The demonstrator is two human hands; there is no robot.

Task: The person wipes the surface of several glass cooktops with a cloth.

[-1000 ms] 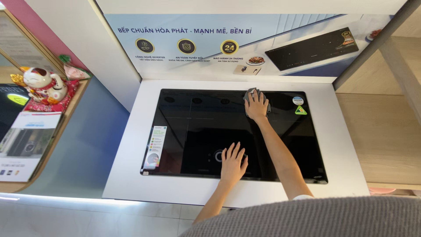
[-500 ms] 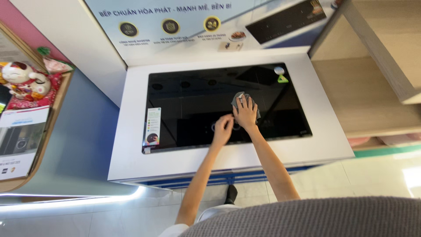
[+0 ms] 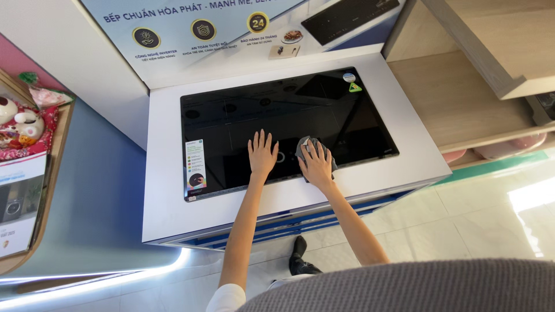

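Head view, nearest first: a grey knitted garment [image 3: 404, 289] fills the bottom edge, and below it a dark shoe [image 3: 299, 260] stands on the pale tiled floor [image 3: 462, 225]. Both bare forearms reach up over the front rim of the white worktop [image 3: 167, 202] onto the black glass cooktop [image 3: 289, 121] set into it. The left hand [image 3: 262, 155] lies flat on the glass with its fingers spread, holding nothing. Just beside it, toward the right, the right hand [image 3: 317, 164] presses palm-down on a crumpled grey cloth [image 3: 304, 147], fingers splayed over it; the cloth sits near the front edge of the cooktop, its far corner poking out beyond the fingertips. A label strip [image 3: 195, 163] clings to the cooktop's left side. Farther back a printed display panel [image 3: 231, 34] stands upright, and a wooden shelf [image 3: 462, 98] lies to the right.
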